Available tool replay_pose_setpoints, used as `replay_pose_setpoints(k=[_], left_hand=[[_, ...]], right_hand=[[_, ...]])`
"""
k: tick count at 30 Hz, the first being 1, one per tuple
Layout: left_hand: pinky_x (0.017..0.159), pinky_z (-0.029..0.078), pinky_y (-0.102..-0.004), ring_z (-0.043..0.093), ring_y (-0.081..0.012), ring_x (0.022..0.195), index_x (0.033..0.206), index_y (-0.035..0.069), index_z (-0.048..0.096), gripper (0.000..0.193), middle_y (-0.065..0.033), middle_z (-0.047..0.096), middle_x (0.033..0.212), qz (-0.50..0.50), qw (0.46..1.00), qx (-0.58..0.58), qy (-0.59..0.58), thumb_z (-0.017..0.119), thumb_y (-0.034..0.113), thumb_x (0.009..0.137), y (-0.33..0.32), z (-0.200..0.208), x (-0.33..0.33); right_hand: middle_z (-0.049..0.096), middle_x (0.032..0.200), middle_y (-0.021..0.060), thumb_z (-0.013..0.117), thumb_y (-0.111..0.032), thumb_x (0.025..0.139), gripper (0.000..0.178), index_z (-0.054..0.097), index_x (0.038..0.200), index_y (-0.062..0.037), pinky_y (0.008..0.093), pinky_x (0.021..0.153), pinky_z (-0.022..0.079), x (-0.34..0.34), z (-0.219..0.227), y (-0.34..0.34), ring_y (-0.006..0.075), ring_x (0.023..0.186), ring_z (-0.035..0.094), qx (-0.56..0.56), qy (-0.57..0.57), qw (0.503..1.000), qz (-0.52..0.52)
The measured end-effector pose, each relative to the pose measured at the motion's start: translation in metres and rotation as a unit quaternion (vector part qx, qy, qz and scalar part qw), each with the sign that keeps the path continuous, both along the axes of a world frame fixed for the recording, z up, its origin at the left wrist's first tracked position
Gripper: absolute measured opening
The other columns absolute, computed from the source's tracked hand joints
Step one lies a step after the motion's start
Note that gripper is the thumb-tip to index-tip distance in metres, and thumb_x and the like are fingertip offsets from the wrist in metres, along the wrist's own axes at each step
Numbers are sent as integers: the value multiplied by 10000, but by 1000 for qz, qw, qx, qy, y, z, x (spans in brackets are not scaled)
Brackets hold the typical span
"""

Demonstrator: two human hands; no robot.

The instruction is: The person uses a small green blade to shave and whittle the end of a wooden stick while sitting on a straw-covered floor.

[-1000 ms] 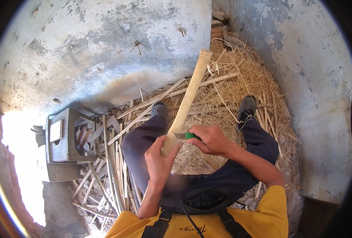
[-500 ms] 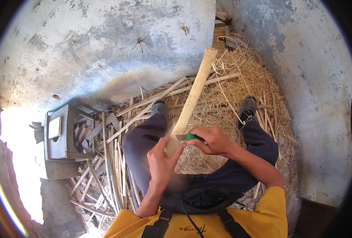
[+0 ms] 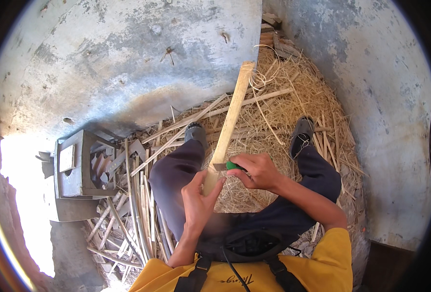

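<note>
A long pale bamboo strip (image 3: 231,117) slants up and away between my legs. Its near end is gripped by my left hand (image 3: 198,200), thumb on one side and fingers on the other. My right hand (image 3: 257,171) is closed around the green handle of a knife (image 3: 233,166). The short blade lies across the bamboo just beyond my left fingers. Thin curled shavings (image 3: 257,80) hang beside the strip's far end.
Straw-like shavings (image 3: 278,121) cover the ground between my shoes. Bamboo slats (image 3: 140,204) are piled by my left leg, next to a grey box-like wooden frame (image 3: 72,170). Weathered walls (image 3: 152,58) rise ahead and at right (image 3: 376,97).
The bamboo strip's far end has swung left and the strip appears turned. A long thin shaving near its far end has shifted left. Both hands stay nearly in place.
</note>
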State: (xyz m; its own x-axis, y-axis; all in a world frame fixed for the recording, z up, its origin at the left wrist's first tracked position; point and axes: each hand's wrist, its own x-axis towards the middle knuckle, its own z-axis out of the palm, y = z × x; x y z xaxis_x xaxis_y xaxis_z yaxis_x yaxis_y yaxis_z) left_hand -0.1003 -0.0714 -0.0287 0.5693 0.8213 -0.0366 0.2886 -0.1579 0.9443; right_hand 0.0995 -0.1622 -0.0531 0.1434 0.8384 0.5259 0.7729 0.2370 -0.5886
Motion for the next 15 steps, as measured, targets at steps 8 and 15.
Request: replay_pose_setpoints(k=[8, 15], left_hand=[[629, 505, -302, 599, -89, 714, 1132, -70, 730, 348, -117, 717, 811, -6, 998, 36, 48, 878, 162, 919, -3, -10, -14], [657, 519, -272, 619, -66, 757, 1107, -75, 721, 331, -77, 760, 867, -40, 996, 36, 76, 880, 148, 921, -14, -15, -39]], right_hand=[[736, 847, 131, 750, -286, 1017, 285, 750, 1100, -13, 380, 579, 548, 27, -11, 6, 291, 654, 712, 17, -8, 992, -121], [697, 758, 87, 681, -353, 1083, 377, 756, 1165, 7, 367, 531, 435, 106, -1, 21, 180, 558, 590, 64, 7, 976, -207]])
